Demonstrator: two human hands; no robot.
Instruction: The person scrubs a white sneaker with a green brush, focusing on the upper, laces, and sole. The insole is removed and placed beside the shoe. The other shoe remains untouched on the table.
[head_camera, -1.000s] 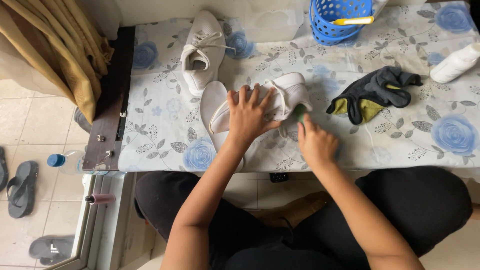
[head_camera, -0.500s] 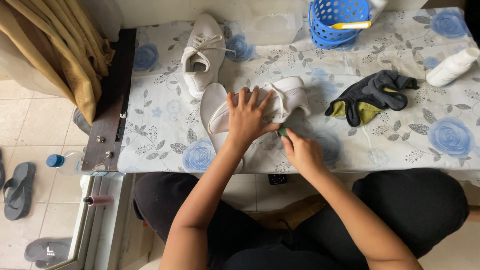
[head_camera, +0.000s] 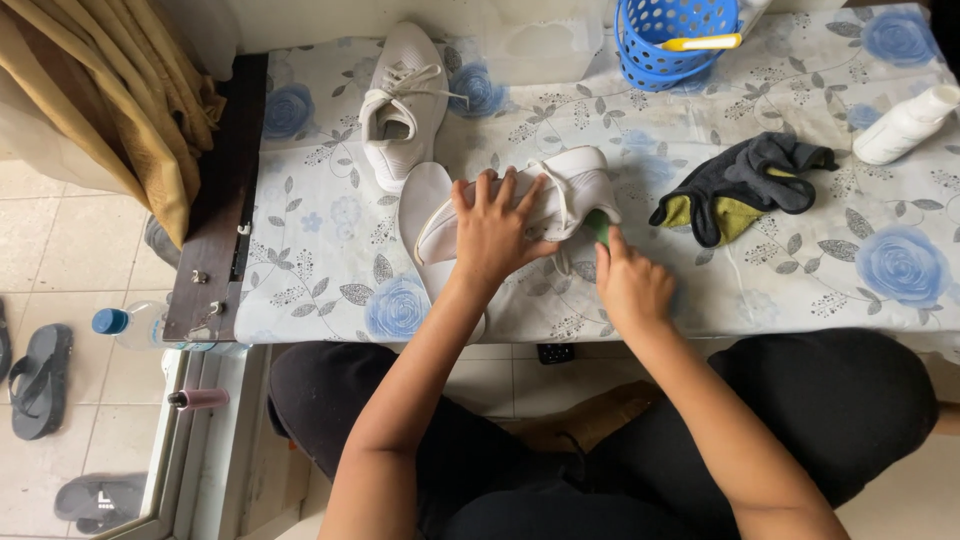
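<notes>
So there's a table (head_camera: 800, 300) with a blue-rose cloth, and the person sits right up against it, knees tucked under the edge. A white shoe (head_camera: 560, 185) lies on its side near the front edge, partly over a loose white insole (head_camera: 422, 200). The left hand (head_camera: 492, 232) is spread flat across the shoe, pressing down, I'd guess so it doesn't skid. The right hand (head_camera: 630, 288) is curled around something small and green (head_camera: 597, 226), held against the shoe's side; could be a brush or sponge, hard to tell since the fingers cover most of it.

The second shoe (head_camera: 402, 105) sits upright further back. A blue basket (head_camera: 672, 42) is at the far edge, a dark and yellow-green rag (head_camera: 745, 185) lies to the right of the hands, and a white bottle (head_camera: 905, 125) rests beyond it. Nothing's crowding the hands.
</notes>
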